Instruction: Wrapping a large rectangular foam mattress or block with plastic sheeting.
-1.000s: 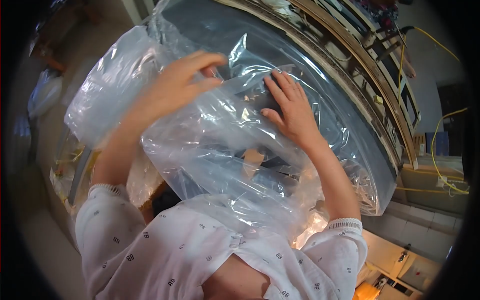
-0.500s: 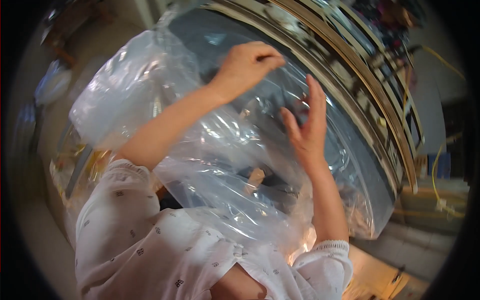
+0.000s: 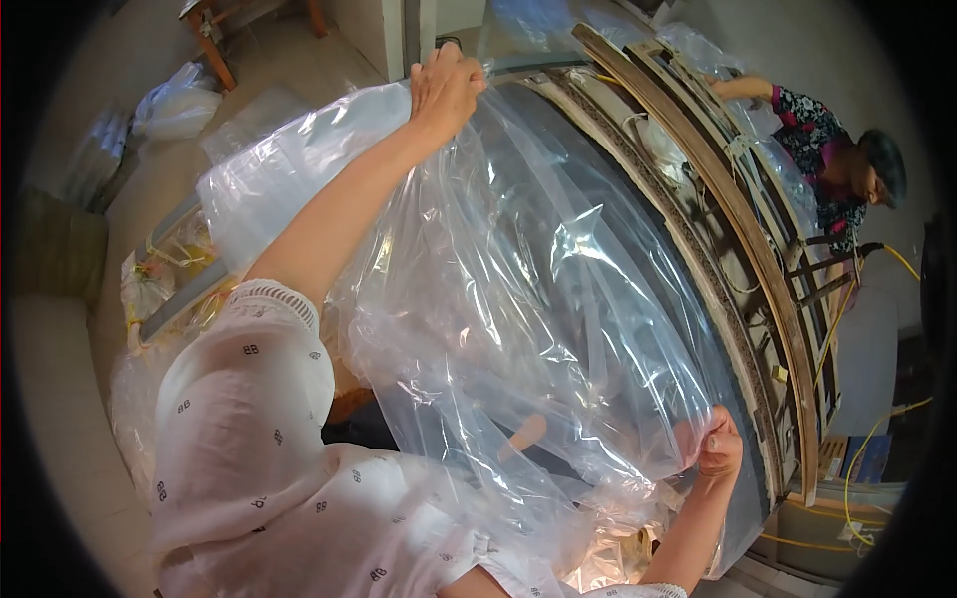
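Note:
A wide, clear plastic sheet (image 3: 498, 289) stretches between my two hands, wrinkled and shiny, over a grey work surface (image 3: 558, 125). At the far end of that surface, my left hand (image 3: 446, 92) grips the sheet's upper edge with curled fingers. My right hand (image 3: 716, 447) pinches another part of the sheet by the near right edge. Loose folds hang from the sheet toward my body. More clear plastic (image 3: 269, 164) lies beyond my left forearm. Whether the sheet is a single layer or a bag, I cannot tell.
Long curved-looking wooden rails (image 3: 743, 199) run along the surface's right side. Beyond them a person in a patterned top (image 3: 812, 135) reaches toward plastic. A yellow cord (image 3: 857, 476) hangs at right. Plastic bags (image 3: 177, 105) and a wooden stool (image 3: 211, 50) stand far left.
My hands have moved apart: the left went farther out, the right came down nearer. Both now grip the sheet, which is spread flatter and tauter. The other person has come into view.

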The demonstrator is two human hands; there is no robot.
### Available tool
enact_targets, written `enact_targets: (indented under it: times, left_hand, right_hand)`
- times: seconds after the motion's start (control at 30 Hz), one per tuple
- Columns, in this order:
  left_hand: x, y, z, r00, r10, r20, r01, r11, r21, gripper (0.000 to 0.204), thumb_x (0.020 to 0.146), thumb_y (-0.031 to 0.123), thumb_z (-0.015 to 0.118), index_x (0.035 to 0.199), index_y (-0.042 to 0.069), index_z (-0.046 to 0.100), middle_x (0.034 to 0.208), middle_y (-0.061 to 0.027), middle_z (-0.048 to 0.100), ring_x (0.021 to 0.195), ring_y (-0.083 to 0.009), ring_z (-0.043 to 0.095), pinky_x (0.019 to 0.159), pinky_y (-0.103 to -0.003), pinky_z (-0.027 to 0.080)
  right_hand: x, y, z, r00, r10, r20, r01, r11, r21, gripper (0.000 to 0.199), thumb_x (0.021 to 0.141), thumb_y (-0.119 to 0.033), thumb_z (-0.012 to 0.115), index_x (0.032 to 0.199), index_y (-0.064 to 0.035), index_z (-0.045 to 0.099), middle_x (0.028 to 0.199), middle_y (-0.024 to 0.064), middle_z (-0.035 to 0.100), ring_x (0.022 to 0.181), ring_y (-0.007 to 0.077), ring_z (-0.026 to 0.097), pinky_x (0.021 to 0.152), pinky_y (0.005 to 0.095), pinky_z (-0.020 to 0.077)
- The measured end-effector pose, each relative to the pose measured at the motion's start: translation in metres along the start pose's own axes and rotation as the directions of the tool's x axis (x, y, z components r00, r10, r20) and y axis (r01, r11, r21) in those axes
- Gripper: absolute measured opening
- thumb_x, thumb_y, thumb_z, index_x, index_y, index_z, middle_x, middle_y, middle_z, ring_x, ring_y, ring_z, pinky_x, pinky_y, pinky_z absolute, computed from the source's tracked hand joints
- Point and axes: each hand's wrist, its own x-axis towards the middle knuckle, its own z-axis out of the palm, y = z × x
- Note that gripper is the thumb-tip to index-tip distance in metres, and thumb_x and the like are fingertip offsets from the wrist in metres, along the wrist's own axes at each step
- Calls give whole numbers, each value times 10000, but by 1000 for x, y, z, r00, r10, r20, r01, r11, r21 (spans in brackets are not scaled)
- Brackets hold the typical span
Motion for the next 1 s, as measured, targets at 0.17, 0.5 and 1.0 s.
enact_targets:
  times: [0.17,0.5,1.0]
  left_hand:
    - [27,-13,33,990,-116,83,126,985,-116,91,774,153,615,823,85,581,812,-93,581,800,-286,566,751,-374,414]
    - [45,-37,26,777,-336,532,625,503,-596,171,801,111,599,943,18,583,784,-49,603,707,-132,582,655,-298,452]
    - [9,0,110,999,-36,10,37,959,-282,251,873,229,492,990,18,562,993,-171,583,932,-332,553,830,-381,410]
  right_hand:
    - [13,8,-7,952,57,-301,-85,993,-82,228,687,-199,703,720,-22,563,586,97,523,508,208,495,453,330,369]
    - [26,14,22,836,-75,-544,-65,970,-233,227,727,-207,672,803,-70,509,628,25,487,521,94,436,446,230,327]
    - [-219,233,11,190,108,-976,-980,-39,-195,211,704,-275,595,873,-186,685,953,85,654,968,264,597,779,407,465]
